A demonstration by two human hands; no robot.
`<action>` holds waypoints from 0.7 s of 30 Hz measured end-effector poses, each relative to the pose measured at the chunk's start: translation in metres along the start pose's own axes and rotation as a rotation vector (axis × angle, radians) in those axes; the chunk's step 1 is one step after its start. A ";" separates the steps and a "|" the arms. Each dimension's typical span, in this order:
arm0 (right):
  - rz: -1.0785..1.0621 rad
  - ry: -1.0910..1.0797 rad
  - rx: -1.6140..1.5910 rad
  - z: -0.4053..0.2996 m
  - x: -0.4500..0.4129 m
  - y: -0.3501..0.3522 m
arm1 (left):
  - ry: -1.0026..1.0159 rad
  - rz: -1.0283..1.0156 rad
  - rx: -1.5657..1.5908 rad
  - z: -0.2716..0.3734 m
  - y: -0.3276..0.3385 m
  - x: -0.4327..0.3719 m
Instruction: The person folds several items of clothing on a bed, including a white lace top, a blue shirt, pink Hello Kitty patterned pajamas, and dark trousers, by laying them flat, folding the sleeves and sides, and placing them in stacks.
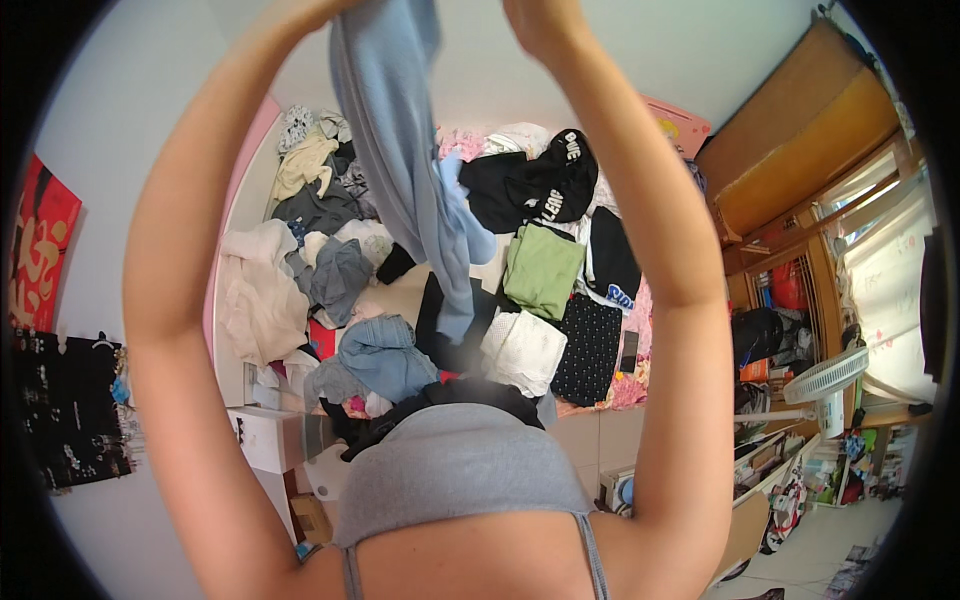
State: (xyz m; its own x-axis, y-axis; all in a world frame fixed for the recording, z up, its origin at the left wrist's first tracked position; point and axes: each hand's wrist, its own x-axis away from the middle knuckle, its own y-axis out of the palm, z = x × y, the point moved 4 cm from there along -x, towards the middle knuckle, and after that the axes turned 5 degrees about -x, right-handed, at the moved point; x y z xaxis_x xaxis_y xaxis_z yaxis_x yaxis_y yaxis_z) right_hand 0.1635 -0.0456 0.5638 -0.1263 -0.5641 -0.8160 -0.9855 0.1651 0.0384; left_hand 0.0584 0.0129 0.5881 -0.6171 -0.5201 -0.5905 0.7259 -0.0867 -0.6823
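Both my arms are raised, and the hands are cut off by the top edge. A light blue knit garment (386,112) hangs in front of me in long folds, its lower end above the piled clothes. My left hand (330,6) is at the garment's upper left edge and holds it up; the fingers are out of view. My right hand (541,22) is to the right, apart from the visible cloth, its fingers hidden beyond the edge. Below lie a folded green garment (544,271), a folded white knit (523,352) and a black dotted garment (589,349).
Loose clothes cover the bed's left side, among them blue denim (388,356) and a sheer cream garment (262,292). Black printed clothing (540,180) lies at the back. A phone (629,352) rests near the right edge. A white fan (829,386) and wooden cabinet (795,127) stand right.
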 end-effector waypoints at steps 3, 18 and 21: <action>-0.070 0.118 0.366 0.028 0.056 0.009 | -0.095 0.098 0.035 -0.003 -0.046 -0.008; 0.116 0.101 1.105 0.111 0.071 -0.162 | -0.245 0.103 -0.348 -0.161 -0.146 0.038; 0.184 0.160 1.191 0.100 0.045 -0.182 | -0.265 0.076 -0.198 -0.156 -0.133 0.055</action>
State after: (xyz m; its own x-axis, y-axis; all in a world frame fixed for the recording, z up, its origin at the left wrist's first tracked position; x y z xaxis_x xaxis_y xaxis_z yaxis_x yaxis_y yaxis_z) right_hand 0.3483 -0.0201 0.4625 -0.3482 -0.5337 -0.7707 -0.2415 0.8455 -0.4763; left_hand -0.1196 0.1286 0.5795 -0.4440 -0.7241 -0.5278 0.6780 0.1137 -0.7262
